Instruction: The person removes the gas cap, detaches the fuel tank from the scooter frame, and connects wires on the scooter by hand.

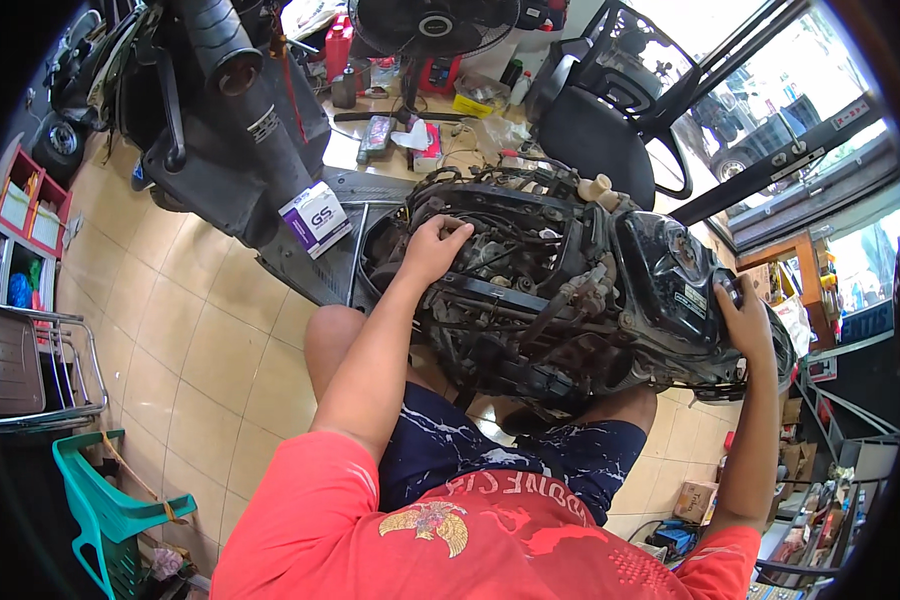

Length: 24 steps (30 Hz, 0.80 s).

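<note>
A scooter stripped of its body panels (515, 290) stretches across in front of me, its dark frame, cables and hoses bare. My left hand (438, 250) rests over the front part of the open frame, beside the wiring. Its fingers are curled together, and whatever they may hold is hidden. At the right end sits a glossy black fuel tank (665, 270). My right hand (743, 312) is closed at the tank's outer edge, around a small dark part that I cannot make out. A white and purple box (316, 219) stands on the scooter's footboard (305, 268), left of my left hand.
Beyond the scooter are a black office chair (595, 130), a black fan (435, 25) and a yellow bin (481, 95). A green plastic chair (115, 500) and a folding metal chair (35, 365) stand at left. Tools and boxes crowd the right side around a blue item (676, 538).
</note>
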{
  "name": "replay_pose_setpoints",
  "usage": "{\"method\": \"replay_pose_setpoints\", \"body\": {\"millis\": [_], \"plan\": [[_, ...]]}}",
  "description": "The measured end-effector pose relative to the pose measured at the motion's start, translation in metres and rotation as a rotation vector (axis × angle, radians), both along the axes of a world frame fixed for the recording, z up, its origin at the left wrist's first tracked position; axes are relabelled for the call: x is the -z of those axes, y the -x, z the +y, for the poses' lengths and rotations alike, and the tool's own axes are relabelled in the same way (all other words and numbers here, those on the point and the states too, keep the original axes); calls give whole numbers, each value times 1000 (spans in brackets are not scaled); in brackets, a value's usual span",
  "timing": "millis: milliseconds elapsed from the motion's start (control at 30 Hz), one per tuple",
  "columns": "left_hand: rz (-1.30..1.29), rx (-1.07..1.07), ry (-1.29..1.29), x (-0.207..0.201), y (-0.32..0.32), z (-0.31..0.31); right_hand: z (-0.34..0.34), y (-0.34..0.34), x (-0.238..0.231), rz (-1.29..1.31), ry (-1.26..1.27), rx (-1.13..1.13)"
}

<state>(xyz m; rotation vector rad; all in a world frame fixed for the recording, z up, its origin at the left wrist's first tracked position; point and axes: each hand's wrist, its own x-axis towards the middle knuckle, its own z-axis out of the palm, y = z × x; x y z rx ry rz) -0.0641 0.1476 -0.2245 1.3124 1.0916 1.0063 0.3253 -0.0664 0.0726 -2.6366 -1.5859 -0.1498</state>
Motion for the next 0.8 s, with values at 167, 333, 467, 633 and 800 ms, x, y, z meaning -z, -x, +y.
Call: {"method": "replay_pose_setpoints", "body": {"millis": [167,333,467,633,800], "plan": [[13,26,12,-2,2,0,0,-13,4,44,-67,-198],[42,37,21,-3,1,1,1,-13,7,29,-38,-103],[70,67,-44,3,0,2,5,-4,0,98,41,30],[169,85,-34,2,0,4,9,-5,9,-28,98,186],[182,85,-59,2,-1,5,8,1,11,-83,51,196]]}}
